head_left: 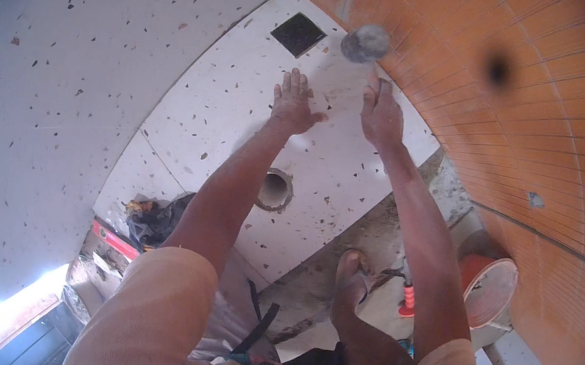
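My left hand (293, 104) is spread on a large white speckled floor tile (246, 90), fingers pointing away from me. In my right hand (383, 117) is the handle of a mallet, its thick grey head (367, 43) near the far right edge of the tile, beside the orange wall. The head is slightly blurred, and I cannot tell whether it touches the tile. A dark square drain opening (298, 34) lies beyond my left hand. Closer to me, a round pipe hole (276, 190) opens in the tile next to my left forearm.
A ribbed orange wall (552, 110) rises on the right, a white speckled wall (57, 66) on the left. An orange bucket (472, 286) and a red-handled tool (408, 301) are at right. A dark bag (161, 218) and red level (114, 239) lie at left. Rough ground (324, 273) borders the tile.
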The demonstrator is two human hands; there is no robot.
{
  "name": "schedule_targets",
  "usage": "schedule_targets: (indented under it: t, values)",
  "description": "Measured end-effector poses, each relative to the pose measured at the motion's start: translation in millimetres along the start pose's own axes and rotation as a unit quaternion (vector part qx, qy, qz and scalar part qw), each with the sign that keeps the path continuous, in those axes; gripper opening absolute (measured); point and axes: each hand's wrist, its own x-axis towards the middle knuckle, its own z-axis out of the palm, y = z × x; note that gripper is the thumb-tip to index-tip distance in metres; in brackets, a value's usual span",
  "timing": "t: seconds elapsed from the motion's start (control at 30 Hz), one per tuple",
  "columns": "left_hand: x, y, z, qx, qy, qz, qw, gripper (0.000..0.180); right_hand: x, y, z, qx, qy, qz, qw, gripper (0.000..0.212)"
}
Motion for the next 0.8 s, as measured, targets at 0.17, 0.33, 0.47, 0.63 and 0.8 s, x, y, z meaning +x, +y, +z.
schedule_targets:
  t: [0.17,0.33,0.47,0.63,0.8]
  values:
    - [-1,-5,7,-0.022,0.005,0.005,1.000,0.120,34,9,33,-0.053,-0.022,-0.015,0.998,0.039]
    - [0,-1,1,-0.039,0.008,-0.005,0.999,0.118,25,-4,32,-0.030,0.004,-0.023,0.999,0.041]
    - [-2,-1,2,-0.030,0.000,-0.008,1.000,0.118,29,6,36,-0.068,-0.052,0.011,0.996,0.040]
    - [2,-4,6,-0.038,0.031,0.007,0.999,0.119,12,-9,29,-0.042,-0.009,-0.005,0.999,0.037]
    - [7,-5,8,-0.034,0.021,0.001,0.999,0.121,2,11,27,-0.035,-0.014,0.001,0.999,0.035]
